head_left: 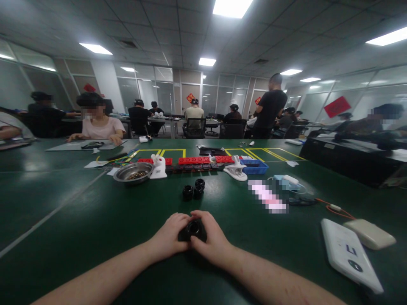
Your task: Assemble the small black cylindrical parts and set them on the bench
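Note:
Close in front of me on the green table (241, 220), my left hand (170, 235) and my right hand (211, 239) curl around a dark round part (194, 228) with a hole in its top. The fingers of both hands meet at its far side, and my right thumb lies across its near edge. Its lower body is partly hidden between the palms. Just beyond stand three similar glossy black cylindrical parts, one at the left (188, 192), one at the right (199, 192) and one behind (200, 182).
A metal bowl (119, 174) of small pieces sits far left of white holders (158, 168). Red strips (193, 160) and a blue tray (262, 168) lie across the middle. At right are a white device (345, 250) and a beige case (370, 233). A person (100, 123) works opposite.

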Motion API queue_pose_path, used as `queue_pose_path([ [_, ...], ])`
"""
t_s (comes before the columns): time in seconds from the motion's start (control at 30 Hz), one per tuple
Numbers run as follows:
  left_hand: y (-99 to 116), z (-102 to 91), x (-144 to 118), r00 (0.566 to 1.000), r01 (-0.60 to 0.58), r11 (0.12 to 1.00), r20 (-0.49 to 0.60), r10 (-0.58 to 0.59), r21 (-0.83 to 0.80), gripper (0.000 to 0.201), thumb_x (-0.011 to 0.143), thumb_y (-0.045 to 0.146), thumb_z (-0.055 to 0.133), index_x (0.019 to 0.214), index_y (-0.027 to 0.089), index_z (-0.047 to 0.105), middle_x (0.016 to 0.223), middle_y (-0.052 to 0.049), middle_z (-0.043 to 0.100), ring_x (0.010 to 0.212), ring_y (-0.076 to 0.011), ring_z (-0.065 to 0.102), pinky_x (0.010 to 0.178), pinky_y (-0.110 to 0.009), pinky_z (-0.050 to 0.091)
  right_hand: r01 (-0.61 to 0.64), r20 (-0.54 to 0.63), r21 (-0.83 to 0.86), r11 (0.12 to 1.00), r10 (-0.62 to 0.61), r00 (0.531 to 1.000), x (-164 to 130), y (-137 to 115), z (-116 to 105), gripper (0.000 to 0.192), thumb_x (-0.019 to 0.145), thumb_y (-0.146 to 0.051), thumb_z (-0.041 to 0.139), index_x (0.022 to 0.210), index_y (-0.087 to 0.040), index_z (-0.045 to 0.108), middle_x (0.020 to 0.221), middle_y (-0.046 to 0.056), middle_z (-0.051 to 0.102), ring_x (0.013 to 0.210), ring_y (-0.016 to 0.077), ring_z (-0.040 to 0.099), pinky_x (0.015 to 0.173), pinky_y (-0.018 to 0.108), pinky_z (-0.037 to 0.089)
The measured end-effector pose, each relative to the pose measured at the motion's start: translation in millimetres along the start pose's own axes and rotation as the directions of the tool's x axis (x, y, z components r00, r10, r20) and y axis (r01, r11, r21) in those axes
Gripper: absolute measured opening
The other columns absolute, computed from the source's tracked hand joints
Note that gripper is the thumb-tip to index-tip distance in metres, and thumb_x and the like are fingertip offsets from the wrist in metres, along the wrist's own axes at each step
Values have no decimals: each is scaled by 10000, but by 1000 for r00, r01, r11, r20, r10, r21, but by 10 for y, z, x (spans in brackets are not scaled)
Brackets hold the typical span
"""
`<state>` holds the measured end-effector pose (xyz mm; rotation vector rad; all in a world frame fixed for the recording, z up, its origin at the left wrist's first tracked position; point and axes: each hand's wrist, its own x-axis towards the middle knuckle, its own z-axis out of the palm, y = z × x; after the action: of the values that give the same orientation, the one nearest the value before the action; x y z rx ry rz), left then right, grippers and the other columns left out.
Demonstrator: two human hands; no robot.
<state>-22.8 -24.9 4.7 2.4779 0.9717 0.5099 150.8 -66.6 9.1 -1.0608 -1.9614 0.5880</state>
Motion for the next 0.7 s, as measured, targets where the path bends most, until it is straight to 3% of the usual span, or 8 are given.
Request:
queue_pose_path([
  [0.13, -6, 2, 6, 1000, 21, 1000, 2, -21, 17, 478, 644, 369, 650, 1063, 179, 516, 1098, -78, 534, 1033, -262, 457, 934, -410, 327, 25, 37, 10, 1000, -26, 999, -15, -10, -19, 637, 636, -162, 621, 1206, -201, 340, 1148, 77, 443, 1074, 212, 418, 934, 377, 336],
  [0.27, -11, -1, 4, 1000, 6, 1000, -5, -6, 15, 408, 651, 368, 646, 997, 180, 540, 1070, -72, 537, 1006, -251, 469, 907, -386, 355, -11, -27, -7, 1000, 11, 1000, -4, -12, -1, 630, 616, -238, 672, 1164, -195, 364, 1141, 82, 436, 1075, 225, 410, 926, 388, 338],
  [0.37, 2, -9, 0, 1000, 3, 1000, 0, -3, 0, 394, 658, 348, 642, 1003, 186, 541, 1063, -65, 536, 995, -246, 472, 891, -376, 367, -45, -73, -12, 999, 44, 996, 10, -7, 15, 578, 585, -206, 682, 1092, -195, 405, 1066, 62, 469, 1004, 212, 450, 877, 368, 376],
  [0.5, 13, -6, -3, 1000, 12, 1000, 5, -12, -8, 475, 652, 307, 646, 1095, 210, 503, 1091, -59, 531, 1019, -245, 460, 909, -386, 349, -38, -38, -6, 999, 38, 999, 5, -2, 14, 463, 626, -130, 597, 1055, -199, 436, 1002, 47, 502, 941, 192, 484, 845, 354, 398],
  [0.7, 0, 1, -1, 1000, 23, 1000, 3, -23, 6, 448, 642, 302, 649, 1055, 190, 518, 1096, -66, 532, 1031, -252, 455, 926, -397, 334, 16, -5, 23, 1000, -16, 1000, -16, -17, -10, 584, 625, -119, 581, 1162, -197, 365, 1140, 77, 446, 1065, 212, 427, 928, 380, 342],
])
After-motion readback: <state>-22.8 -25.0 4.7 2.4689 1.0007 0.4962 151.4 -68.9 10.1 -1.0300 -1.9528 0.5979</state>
